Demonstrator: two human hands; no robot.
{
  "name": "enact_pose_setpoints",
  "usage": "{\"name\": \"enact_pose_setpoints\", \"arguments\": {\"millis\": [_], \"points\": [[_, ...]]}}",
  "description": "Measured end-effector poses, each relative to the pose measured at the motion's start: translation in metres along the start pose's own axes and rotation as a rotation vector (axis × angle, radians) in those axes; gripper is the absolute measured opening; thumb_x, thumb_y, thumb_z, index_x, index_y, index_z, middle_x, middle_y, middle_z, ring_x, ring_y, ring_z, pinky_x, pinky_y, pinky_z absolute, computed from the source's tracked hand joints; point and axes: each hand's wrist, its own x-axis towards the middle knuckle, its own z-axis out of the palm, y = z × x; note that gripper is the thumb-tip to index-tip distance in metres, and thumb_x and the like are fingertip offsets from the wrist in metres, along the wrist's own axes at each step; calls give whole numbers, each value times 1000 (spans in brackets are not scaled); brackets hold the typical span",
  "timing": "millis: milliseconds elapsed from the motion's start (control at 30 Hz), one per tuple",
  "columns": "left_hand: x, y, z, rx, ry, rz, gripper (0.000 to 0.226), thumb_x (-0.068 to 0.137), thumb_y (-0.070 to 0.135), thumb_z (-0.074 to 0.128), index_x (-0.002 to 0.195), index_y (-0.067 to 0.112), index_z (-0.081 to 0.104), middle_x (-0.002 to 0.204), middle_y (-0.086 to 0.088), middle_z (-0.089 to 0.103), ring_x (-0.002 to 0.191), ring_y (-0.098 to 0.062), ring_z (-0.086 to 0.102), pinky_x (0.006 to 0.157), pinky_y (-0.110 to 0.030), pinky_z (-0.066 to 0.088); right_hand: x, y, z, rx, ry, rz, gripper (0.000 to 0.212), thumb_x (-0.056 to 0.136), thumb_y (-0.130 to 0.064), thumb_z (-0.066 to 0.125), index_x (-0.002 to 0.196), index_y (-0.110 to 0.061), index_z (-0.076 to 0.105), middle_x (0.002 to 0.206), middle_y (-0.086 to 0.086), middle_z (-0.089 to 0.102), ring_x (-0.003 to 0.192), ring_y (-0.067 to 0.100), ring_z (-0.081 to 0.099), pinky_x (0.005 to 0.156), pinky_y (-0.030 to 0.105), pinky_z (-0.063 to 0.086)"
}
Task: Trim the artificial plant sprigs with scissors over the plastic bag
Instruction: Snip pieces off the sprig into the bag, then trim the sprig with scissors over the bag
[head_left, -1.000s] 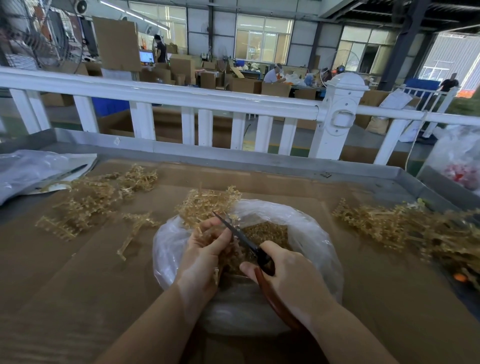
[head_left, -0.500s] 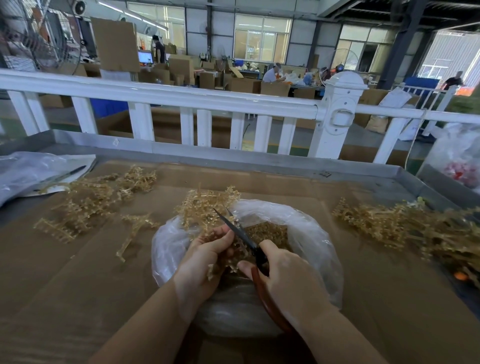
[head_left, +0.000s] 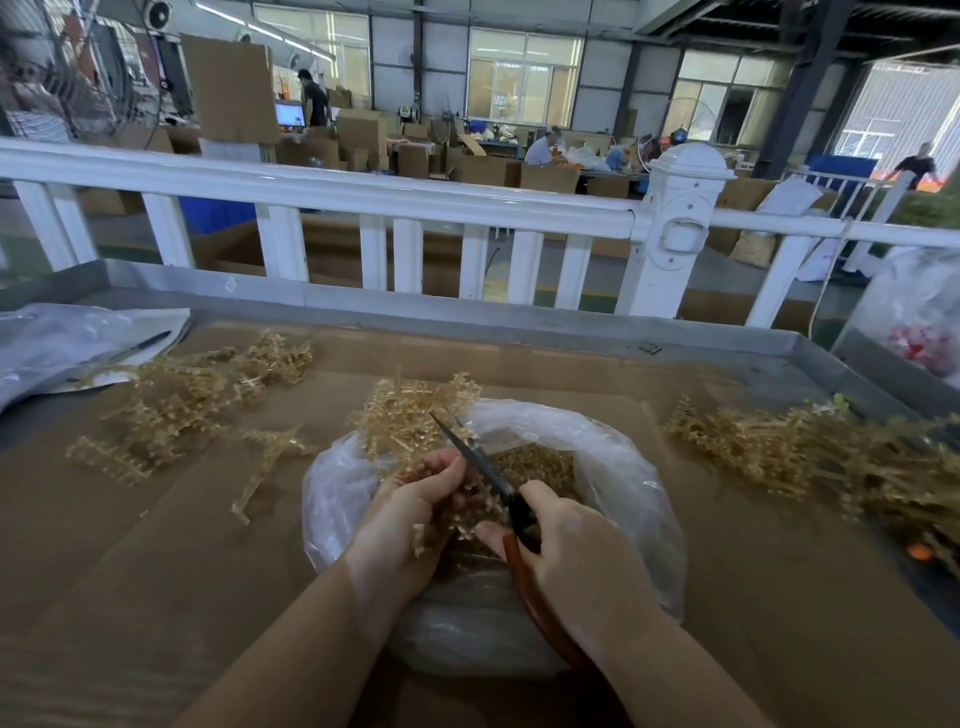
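Note:
A clear plastic bag (head_left: 631, 483) lies open on the brown table, with tan cuttings (head_left: 535, 460) heaped inside. Over it my left hand (head_left: 402, 525) grips a golden sprig (head_left: 410, 410) by its stem, the leafy end sticking out past the bag's far rim. My right hand (head_left: 576, 556) holds scissors (head_left: 480, 460) with red-brown handles; the dark blades are slightly parted and point up-left, beside my left fingers. Part of the sprig is hidden between my hands.
A pile of golden sprigs (head_left: 192, 395) lies at the left, one loose sprig (head_left: 265, 462) nearer the bag. A larger heap (head_left: 831, 457) lies on the right. A grey plastic sheet with a pen (head_left: 78, 348) is far left. A white railing (head_left: 363, 197) runs behind the table.
My hands have drawn a little closer together and the scissor blades have shifted slightly along the sprig. The piles on the table have not moved.

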Motion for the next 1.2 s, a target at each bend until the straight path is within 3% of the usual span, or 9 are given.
{"name": "enact_pose_setpoints", "arguments": {"millis": [133, 333, 467, 700, 867, 1100, 1200], "points": [[-5, -4, 2, -31, 18, 129, 25, 71, 7, 65, 95, 12, 63, 83, -13, 71, 72, -24, 71, 57, -30, 56, 0, 0, -3, 29, -11, 5, 36, 86, -66, 42, 84, -30, 45, 72, -9, 57, 68, 7, 54, 56, 15, 35], [-9, -4, 2, 7, -14, 178, 45, 82, 9, 60, 118, 35, 63, 101, -13, 72, 95, -29, 70, 66, -34, 58, 0, 3, -7, 55, -67, -3, 38, 85, -67, 43, 82, -29, 47, 68, -9, 56, 66, 6, 56, 63, 21, 45], [-9, -4, 4, 34, -11, 210, 33, 81, 11, 59, 108, 24, 71, 92, -10, 73, 87, -23, 71, 64, -31, 57, 1, 6, -9, 79, -86, -6, 38, 85, -67, 45, 79, -30, 46, 65, -10, 53, 64, 6, 54, 61, 20, 42], [-7, -5, 5, 33, 31, 239, 20, 76, 12, 61, 82, 20, 78, 93, -12, 74, 89, -24, 71, 66, -32, 59, 0, 5, -11, 82, -111, -9, 38, 85, -66, 46, 70, -32, 37, 60, -11, 48, 58, 3, 48, 54, 17, 34], [-5, -6, 2, 10, 82, 196, 20, 72, 11, 65, 92, 11, 70, 97, -17, 72, 93, -29, 69, 80, -42, 54, -1, 3, -13, 73, -108, -15, 39, 86, -64, 49, 67, -33, 34, 56, -12, 44, 52, 1, 45, 51, 15, 33], [-1, -6, 3, -3, 95, 197, 17, 70, 11, 67, 85, 7, 62, 86, -14, 67, 79, -26, 66, 75, -39, 55, -5, 4, -10, 38, -52, -41, 33, 85, -68, 44, 85, -34, 42, 74, -15, 50, 74, 1, 49, 61, 12, 36], [-2, -5, 2, 25, 73, 151, 17, 70, 11, 68, 86, 7, 63, 82, -13, 69, 74, -26, 68, 63, -35, 57, -4, 5, -8, 37, -44, -33, 34, 85, -68, 42, 88, -34, 44, 79, -14, 53, 78, 2, 51, 67, 15, 39]]}}
